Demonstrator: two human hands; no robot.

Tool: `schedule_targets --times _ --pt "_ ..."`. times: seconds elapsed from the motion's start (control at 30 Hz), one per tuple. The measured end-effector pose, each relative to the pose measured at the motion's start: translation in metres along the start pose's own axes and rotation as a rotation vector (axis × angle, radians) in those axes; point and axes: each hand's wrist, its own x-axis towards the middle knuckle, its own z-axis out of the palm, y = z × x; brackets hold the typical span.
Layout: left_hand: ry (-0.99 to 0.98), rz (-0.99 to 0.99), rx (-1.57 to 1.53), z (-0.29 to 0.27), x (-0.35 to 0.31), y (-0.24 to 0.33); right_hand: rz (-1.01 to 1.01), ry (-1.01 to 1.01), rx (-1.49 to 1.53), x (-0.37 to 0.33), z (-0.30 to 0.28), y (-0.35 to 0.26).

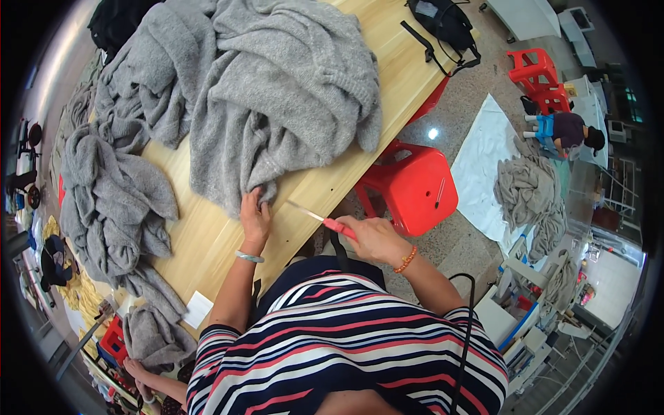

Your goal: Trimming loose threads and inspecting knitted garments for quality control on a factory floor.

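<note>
The person's left hand (255, 223) lies at the near edge of a heaped, fuzzy grey knitted garment (297, 97) on the pale wood-grain bench (207, 242), presumably to steady the cloth. Its fingers are curled at the fabric; whether they pinch it cannot be told. At right, the right hand (379, 242) has its fingers closed around a slim red-handled tool (339, 227), its thin metal tip directed far-left, apart from the garment, perhaps to spare the knit.
</note>
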Motion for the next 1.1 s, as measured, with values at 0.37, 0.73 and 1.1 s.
schedule_targets --times 0.37,0.73,1.1 --pt "-0.041 0.289 0.109 -0.009 0.047 0.103 0.006 0.38 0.277 -0.017 -0.005 0.05" --pt "-0.384 0.347 -0.076 0.054 0.133 0.136 0.19 0.525 0.51 -0.041 -0.047 0.096" --pt "-0.403 -0.006 -0.067 -0.028 0.152 0.125 0.077 0.383 0.328 -0.001 -0.058 0.092"
